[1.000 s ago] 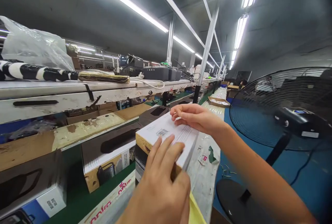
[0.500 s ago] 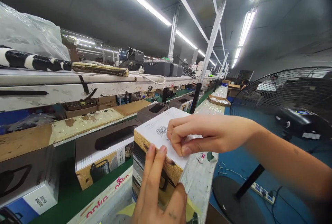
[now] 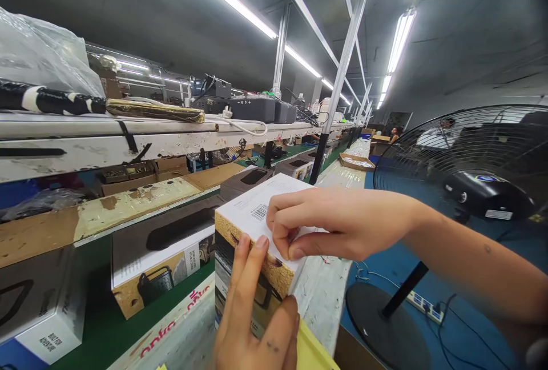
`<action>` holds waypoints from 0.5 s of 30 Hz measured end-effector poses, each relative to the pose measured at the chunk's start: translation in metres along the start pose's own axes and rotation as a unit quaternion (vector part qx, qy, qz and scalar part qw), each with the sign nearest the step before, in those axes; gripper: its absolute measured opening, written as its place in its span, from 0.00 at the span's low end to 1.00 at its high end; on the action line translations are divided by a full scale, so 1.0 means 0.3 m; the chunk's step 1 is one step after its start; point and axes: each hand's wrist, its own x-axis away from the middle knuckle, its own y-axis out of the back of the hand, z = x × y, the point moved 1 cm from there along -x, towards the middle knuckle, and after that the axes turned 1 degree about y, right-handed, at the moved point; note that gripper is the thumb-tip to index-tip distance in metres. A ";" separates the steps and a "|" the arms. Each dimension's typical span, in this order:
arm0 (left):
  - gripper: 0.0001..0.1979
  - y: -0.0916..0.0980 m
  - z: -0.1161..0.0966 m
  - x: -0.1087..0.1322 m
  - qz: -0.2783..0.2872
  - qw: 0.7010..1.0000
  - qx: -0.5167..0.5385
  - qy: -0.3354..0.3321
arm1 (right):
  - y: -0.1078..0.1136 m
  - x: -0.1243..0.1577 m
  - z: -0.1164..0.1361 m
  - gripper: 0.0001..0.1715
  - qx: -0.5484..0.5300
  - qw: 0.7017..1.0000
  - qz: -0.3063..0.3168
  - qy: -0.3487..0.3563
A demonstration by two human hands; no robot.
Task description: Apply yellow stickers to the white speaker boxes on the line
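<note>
A printed cardboard box [image 3: 252, 198] stands upright in front of me, its white barcoded end on top and a cork-patterned band along the edge. My left hand [image 3: 257, 324] holds its near side, two fingertips at the upper edge and the thumb close to the right corner. On the white top, my right hand [image 3: 317, 221] is closed in a pinch, pressed against the surface near the barcode. Whatever lies between those fingertips is hidden. A yellow sheet or tray [image 3: 314, 350] shows under the box beside my left hand.
More printed boxes [image 3: 171, 244] lie on the green conveyor belt [image 3: 96, 313] to the left. Above it runs a white shelf [image 3: 180, 139] with cables and black devices. A black floor fan [image 3: 483, 187] stands at right, near a power strip [image 3: 423, 307]. People are visible far back.
The view has shifted slightly, so the box and both hands appear a little further left. My right hand stays pinched on the box top. More of the yellow item shows.
</note>
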 end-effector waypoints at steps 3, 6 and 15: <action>0.14 0.003 -0.002 -0.007 -0.003 1.000 0.009 -0.007 | -0.016 0.007 0.013 0.05 0.011 0.999 -0.037 -0.016; 0.13 -0.003 -0.009 -0.006 -0.007 1.000 0.021 0.009 | -0.027 0.011 0.028 0.06 0.024 0.997 -0.060 -0.035; 0.15 0.001 0.008 -0.007 -0.011 0.999 0.038 -0.017 | -0.027 0.008 0.047 0.06 0.054 0.992 -0.062 -0.091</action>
